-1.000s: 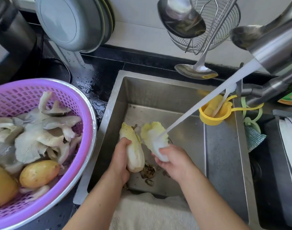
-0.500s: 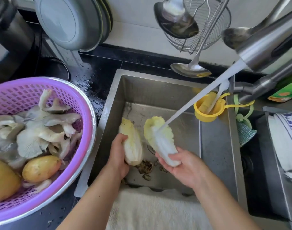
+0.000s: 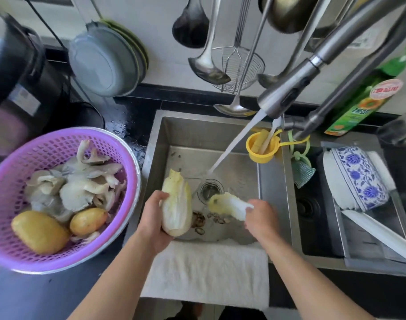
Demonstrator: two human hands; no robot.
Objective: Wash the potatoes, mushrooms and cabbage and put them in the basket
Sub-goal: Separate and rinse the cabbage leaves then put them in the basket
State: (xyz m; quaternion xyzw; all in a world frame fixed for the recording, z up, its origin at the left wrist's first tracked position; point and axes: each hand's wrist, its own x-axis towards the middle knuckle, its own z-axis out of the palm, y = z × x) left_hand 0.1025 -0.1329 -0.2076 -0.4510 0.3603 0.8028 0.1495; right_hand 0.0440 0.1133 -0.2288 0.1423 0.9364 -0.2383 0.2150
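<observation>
Over the steel sink (image 3: pixel 273 181) my left hand (image 3: pixel 154 217) grips a small pale cabbage (image 3: pixel 176 204), held upright by its base. My right hand (image 3: pixel 259 219) holds a single loose cabbage leaf (image 3: pixel 227 203), blurred, pointing left over the drain (image 3: pixel 210 189). Water streams from the faucet (image 3: pixel 287 95) and lands on the sink floor behind the leaf, touching neither piece. On the counter to the left stands a purple basket (image 3: pixel 8 167) holding grey oyster mushrooms (image 3: pixel 75 183) and two potatoes (image 3: pixel 39 232).
Vegetable scraps (image 3: pixel 199 221) lie on the sink floor. A white towel (image 3: pixel 206 271) drapes the front edge. A yellow cup (image 3: pixel 260 147) hangs at the sink's right wall. Ladles and a strainer (image 3: pixel 237 63) hang above. A blue-patterned bowl (image 3: pixel 358 176) sits in the right rack, a black appliance (image 3: pixel 17 72) far left.
My right hand has pulled the leaf out of the water stream, down and rightward, turning it sideways. The left hand has lifted the cabbage slightly. The view has tilted upward.
</observation>
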